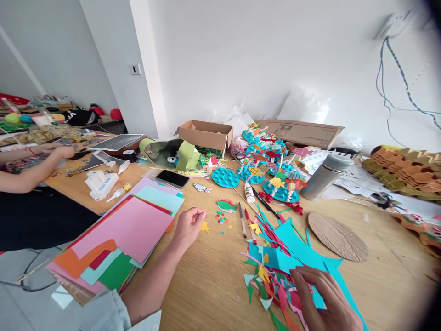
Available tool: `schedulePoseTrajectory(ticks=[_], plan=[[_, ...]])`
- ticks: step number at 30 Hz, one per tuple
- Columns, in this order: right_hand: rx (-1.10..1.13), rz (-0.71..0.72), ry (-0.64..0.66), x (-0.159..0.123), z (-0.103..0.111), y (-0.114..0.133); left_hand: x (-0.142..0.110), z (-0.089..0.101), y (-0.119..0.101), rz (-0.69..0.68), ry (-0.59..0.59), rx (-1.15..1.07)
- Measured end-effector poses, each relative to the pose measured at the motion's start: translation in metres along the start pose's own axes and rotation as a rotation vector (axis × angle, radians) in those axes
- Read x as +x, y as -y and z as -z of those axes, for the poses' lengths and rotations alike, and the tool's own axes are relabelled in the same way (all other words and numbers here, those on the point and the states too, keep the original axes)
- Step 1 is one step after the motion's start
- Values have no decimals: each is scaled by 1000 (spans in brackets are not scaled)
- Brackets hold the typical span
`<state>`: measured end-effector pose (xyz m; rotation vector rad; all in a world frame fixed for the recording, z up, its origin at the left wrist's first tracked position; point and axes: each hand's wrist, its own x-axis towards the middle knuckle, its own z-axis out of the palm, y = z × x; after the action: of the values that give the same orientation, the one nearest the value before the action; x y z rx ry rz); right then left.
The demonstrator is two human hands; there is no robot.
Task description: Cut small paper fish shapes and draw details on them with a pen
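My left hand (189, 225) rests on the wooden table (213, 285), fingers curled in a pinch beside a small yellow paper star (206, 226); I cannot make out anything between the fingertips. My right hand (324, 299) lies low at the front right, fingers spread flat on a heap of coloured paper scraps (272, 271) and a turquoise sheet (303, 250). A stack of coloured paper sheets (120, 234), pink on top, lies left of my left hand. A small paper fish (226, 205) and confetti dots (221, 218) lie just beyond the star.
Pens (242, 220), a glue bottle (248, 192), blue paper-plate crafts (275, 184), a metal flask (322, 177), a cardboard oval (337, 236), a phone (172, 178), a green bag (175, 154) and a cardboard box (206, 133) crowd the table. Another person's hands (57, 151) work at the far left.
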<state>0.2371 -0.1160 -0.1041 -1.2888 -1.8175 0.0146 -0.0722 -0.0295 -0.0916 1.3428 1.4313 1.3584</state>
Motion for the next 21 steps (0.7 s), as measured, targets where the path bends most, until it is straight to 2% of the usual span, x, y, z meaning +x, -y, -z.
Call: schedulePoseTrajectory(ticks=[7,11,15,21], plan=[[20,44,-40,1,-3,-1,0,0,2,-117,-22,173],[3,82,-61,3,-1,-4,-2,1,-1,-216,-58,360],[-14,73,-110,4,2,-4,-4,0,0,-326,-61,515],[-14,41,-107,5,3,1,-7,-2,1,-466,-70,646]])
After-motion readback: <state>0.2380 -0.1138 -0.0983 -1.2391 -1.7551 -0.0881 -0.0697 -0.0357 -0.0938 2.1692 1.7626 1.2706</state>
